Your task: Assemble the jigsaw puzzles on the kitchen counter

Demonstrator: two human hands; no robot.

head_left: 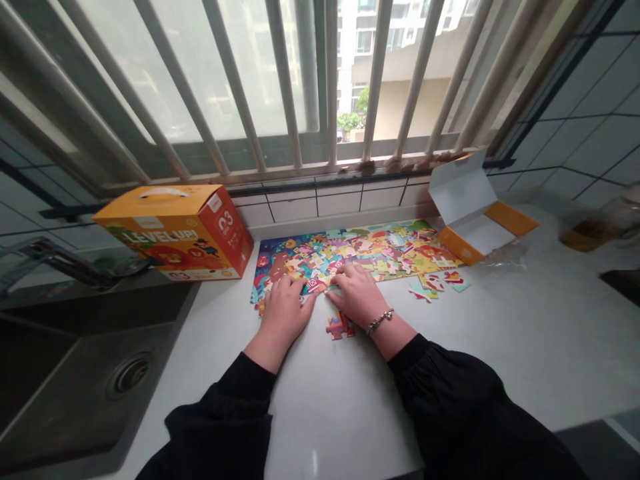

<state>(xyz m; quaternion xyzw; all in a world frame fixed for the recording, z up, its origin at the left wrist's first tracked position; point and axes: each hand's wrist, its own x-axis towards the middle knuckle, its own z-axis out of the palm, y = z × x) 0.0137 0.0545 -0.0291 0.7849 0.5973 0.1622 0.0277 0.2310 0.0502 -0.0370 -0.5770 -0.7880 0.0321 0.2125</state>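
A colourful jigsaw puzzle [360, 257], mostly joined, lies on the white counter [500, 347] under the window. My left hand [285, 308] rests on the puzzle's lower left edge with its fingers curled and pressed down. My right hand [356, 293], with a bracelet at the wrist, presses on the lower edge beside it, fingers bent together. Whether either hand holds a piece is hidden. A loose red piece [340, 327] lies just below my right hand. More loose pieces [437, 283] sit to the right of the puzzle.
An orange puzzle box [180, 230] stands at the left by the wall. A small open orange-and-white box [475, 213] lies at the right. A steel sink [75, 373] with a tap [50, 263] fills the left. A glass jar [605, 227] stands far right.
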